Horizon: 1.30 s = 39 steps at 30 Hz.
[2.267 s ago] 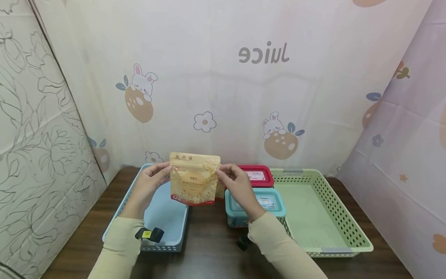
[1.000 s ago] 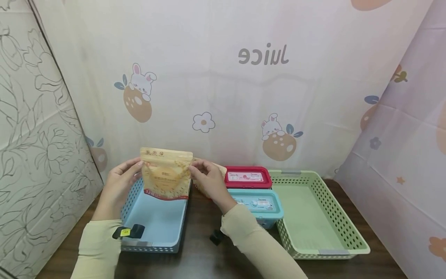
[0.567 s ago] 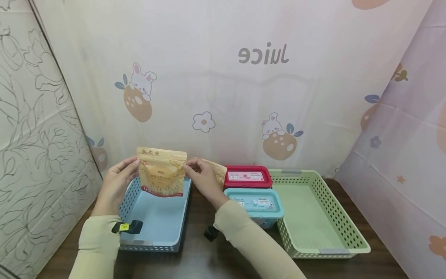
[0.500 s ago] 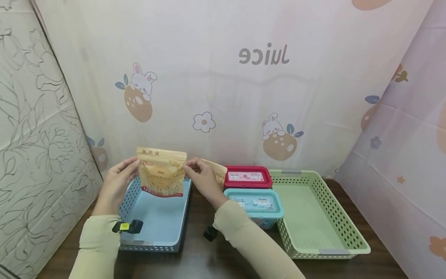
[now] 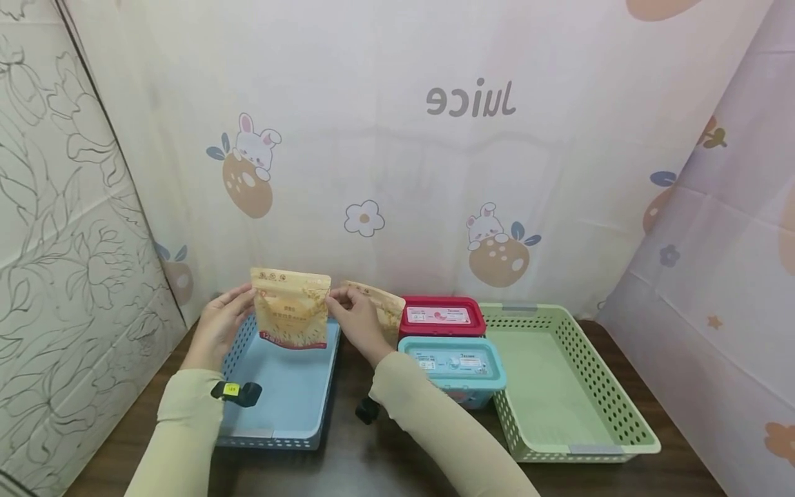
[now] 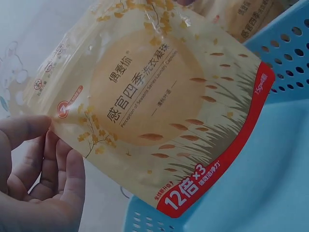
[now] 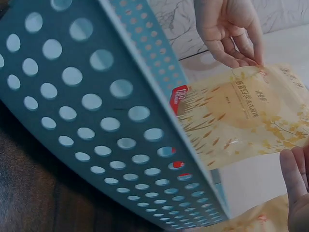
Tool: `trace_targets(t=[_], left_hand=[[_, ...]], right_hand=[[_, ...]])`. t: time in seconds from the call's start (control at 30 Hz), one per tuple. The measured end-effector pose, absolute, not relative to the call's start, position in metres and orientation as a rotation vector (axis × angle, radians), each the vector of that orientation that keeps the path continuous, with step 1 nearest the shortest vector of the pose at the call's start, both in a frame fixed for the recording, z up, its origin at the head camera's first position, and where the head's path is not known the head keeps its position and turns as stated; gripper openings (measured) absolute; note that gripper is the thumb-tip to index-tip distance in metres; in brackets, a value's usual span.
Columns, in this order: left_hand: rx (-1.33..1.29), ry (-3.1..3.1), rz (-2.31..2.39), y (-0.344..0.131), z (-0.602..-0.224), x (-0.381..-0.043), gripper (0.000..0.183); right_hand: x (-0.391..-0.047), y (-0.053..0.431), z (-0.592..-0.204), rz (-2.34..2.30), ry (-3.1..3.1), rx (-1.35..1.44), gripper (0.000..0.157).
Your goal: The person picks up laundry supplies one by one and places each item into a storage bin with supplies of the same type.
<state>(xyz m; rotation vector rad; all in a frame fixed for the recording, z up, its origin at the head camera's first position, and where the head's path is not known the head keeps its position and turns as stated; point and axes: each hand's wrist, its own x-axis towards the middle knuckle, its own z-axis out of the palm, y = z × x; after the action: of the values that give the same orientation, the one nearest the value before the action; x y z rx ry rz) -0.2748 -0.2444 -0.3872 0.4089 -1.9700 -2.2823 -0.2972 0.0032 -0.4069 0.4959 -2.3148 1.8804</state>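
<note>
A yellow laundry capsule pouch (image 5: 290, 308) with a red lower band is held upright above the blue basket (image 5: 279, 397). My left hand (image 5: 221, 326) pinches its left edge between thumb and fingers. At the opposite edge, my right hand (image 5: 360, 321) pinches the pouch the same way. The left wrist view shows the printed front of the pouch (image 6: 149, 92) facing me. Behind my right hand stands a second, similar yellow pouch (image 5: 388, 312), partly hidden by that hand.
Right of the second pouch sit a red-lidded box (image 5: 442, 315) and, nearer me, a turquoise-lidded box (image 5: 456, 366). A green perforated basket (image 5: 562, 386) stands further right on the dark wooden table (image 5: 366, 462). A printed curtain (image 5: 397, 159) hangs behind.
Both hands have carried the pouch left, from between the baskets to above the blue one. The second pouch has come into fuller view. Over the last half second the pouch has barely shifted.
</note>
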Motion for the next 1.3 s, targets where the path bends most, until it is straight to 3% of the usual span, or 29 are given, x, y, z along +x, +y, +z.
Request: trace_targets(t=[0.5, 1.3], left_hand=[[0.444, -2.046, -2.31, -0.25, -0.414, -0.301, 0.066], [0.532, -2.026, -2.309, -0.252, -0.426, -0.307, 0.061]], right_hand=[[-0.308, -0.011, -0.425, 1.88, -2.347, 0.352, 0.015], [-0.313, -0.009, -0.436, 1.821, -2.463, 0.46, 0.025]])
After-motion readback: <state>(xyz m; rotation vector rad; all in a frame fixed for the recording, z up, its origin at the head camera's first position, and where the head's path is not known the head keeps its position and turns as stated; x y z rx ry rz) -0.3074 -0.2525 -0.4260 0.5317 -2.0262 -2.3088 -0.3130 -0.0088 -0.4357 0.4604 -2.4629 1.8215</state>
